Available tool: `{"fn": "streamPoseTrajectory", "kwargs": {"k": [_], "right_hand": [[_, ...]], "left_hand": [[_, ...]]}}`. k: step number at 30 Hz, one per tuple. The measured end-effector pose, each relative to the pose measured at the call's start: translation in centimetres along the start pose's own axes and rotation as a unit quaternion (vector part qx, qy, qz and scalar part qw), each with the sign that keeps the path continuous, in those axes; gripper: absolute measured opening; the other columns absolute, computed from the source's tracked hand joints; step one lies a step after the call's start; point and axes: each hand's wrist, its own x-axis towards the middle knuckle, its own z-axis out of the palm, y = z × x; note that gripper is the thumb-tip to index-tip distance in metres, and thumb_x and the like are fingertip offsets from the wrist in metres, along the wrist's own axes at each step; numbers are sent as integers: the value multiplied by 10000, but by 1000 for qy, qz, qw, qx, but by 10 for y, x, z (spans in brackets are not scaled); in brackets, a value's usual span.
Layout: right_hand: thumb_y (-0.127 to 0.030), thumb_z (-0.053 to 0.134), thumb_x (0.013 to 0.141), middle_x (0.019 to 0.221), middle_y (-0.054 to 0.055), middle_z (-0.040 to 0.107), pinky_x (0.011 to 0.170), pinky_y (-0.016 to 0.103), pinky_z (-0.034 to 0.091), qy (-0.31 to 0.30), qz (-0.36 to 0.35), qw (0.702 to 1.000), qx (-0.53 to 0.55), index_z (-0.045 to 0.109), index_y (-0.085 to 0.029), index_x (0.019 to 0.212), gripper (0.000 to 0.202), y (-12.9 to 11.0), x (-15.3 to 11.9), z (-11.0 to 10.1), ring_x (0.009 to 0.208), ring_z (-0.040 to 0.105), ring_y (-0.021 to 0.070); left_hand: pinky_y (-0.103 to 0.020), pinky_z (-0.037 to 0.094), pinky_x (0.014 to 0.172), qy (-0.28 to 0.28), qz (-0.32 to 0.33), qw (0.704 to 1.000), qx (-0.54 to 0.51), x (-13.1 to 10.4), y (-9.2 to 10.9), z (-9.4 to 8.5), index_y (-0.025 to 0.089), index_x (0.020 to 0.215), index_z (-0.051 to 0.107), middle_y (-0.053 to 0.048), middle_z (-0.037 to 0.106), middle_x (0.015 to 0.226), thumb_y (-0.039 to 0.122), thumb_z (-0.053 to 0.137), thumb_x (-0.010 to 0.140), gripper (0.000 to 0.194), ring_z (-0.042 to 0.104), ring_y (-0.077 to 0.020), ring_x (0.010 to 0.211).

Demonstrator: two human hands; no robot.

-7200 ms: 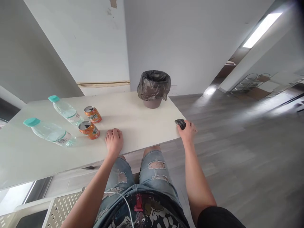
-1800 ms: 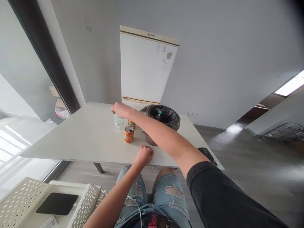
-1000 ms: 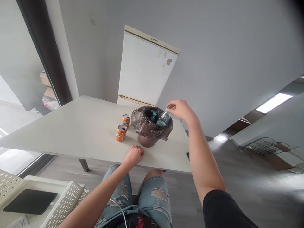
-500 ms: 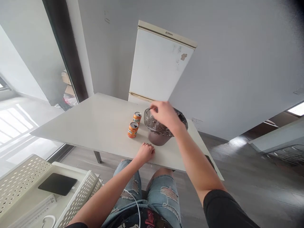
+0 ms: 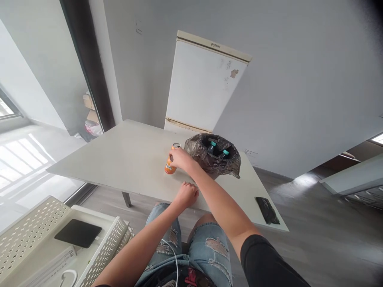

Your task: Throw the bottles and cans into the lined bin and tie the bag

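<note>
Two orange cans stand on the white table (image 5: pixel 119 155). My right hand (image 5: pixel 180 158) has its fingers on the top of the nearer can (image 5: pixel 170 168), and it partly hides the can behind (image 5: pixel 176 146). My left hand (image 5: pixel 187 194) rests closed at the table's front edge; whether it holds anything is hidden. Right of the cans is a bin lined with a dark plastic bag (image 5: pixel 196 148). Inside it, two bottles with teal caps show, one at the left (image 5: pixel 212 146) and one at the right (image 5: pixel 225 154).
A black plastic packet (image 5: pixel 267 210) lies at the table's right end. At the lower left, a cream perforated basket (image 5: pixel 112 239) holds a dark tablet-like object (image 5: pixel 78 233). A white fridge (image 5: pixel 203 83) stands behind the table.
My right hand has moved left and down from above the bin to the nearer can. The bottles in the bin and the black packet now show more fully. The view has shifted slightly.
</note>
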Motion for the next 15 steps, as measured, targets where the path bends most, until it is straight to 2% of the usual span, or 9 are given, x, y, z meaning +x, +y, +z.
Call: {"fn": "streamPoseTrajectory", "kwargs": {"k": [2, 5, 7, 9, 10, 12, 15], "right_hand": [[-171, 779, 839, 1144, 73, 768, 867, 279, 506, 46, -26, 998, 27, 758, -217, 1130, 295, 8, -21, -22, 1037, 697, 233], [-253, 763, 877, 1134, 49, 752, 888, 286, 511, 169, -45, 982, 73, 746, -260, 1164, 288, 29, -68, -70, 1026, 688, 219], [-311, 759, 899, 1192, 57, 731, 919, 318, 518, 259, -19, 963, 72, 735, -280, 1205, 309, 49, -100, -104, 1051, 681, 236], [-323, 768, 893, 1243, 80, 707, 953, 354, 519, 318, 33, 946, 52, 732, -276, 1240, 351, 71, -123, -129, 1072, 674, 257], [-315, 773, 886, 1253, 89, 699, 956, 363, 518, 325, 61, 943, 39, 737, -269, 1239, 358, 83, -130, -136, 1070, 674, 262], [-291, 783, 865, 1245, 98, 701, 926, 359, 520, 285, 110, 952, 15, 762, -259, 1201, 338, 102, -132, -142, 1059, 678, 266], [-271, 798, 831, 1216, 87, 735, 844, 319, 520, 144, 148, 978, 7, 790, -262, 1148, 317, 122, -118, -133, 1036, 693, 261]], "left_hand": [[-417, 466, 908, -1, 0, 1000, 4, 0, 0, 2, 156, 854, 762, -147, 758, 899, 186, 520, 985, 277, 714, -281, 917], [-415, 459, 895, 2, 4, 1000, 6, -1, 0, 2, 160, 834, 756, -148, 759, 895, 181, 513, 985, 287, 715, -282, 920], [-413, 453, 897, 6, 4, 1000, 7, -1, 0, 1, 163, 831, 757, -150, 762, 905, 176, 519, 981, 281, 715, -280, 919], [-406, 447, 897, 9, 4, 1000, 6, 0, 1, -1, 167, 826, 758, -148, 764, 902, 166, 524, 973, 276, 715, -274, 912], [-403, 445, 893, 10, 4, 1000, 6, 0, 1, -1, 168, 819, 758, -147, 763, 894, 161, 523, 972, 280, 715, -272, 904], [-396, 442, 880, 11, 3, 1000, 7, 0, 2, -2, 169, 807, 756, -143, 760, 874, 158, 519, 971, 289, 716, -271, 891], [-384, 440, 866, 13, 4, 1000, 10, 1, 2, -1, 173, 804, 755, -138, 759, 867, 164, 516, 973, 293, 716, -268, 887]]}}
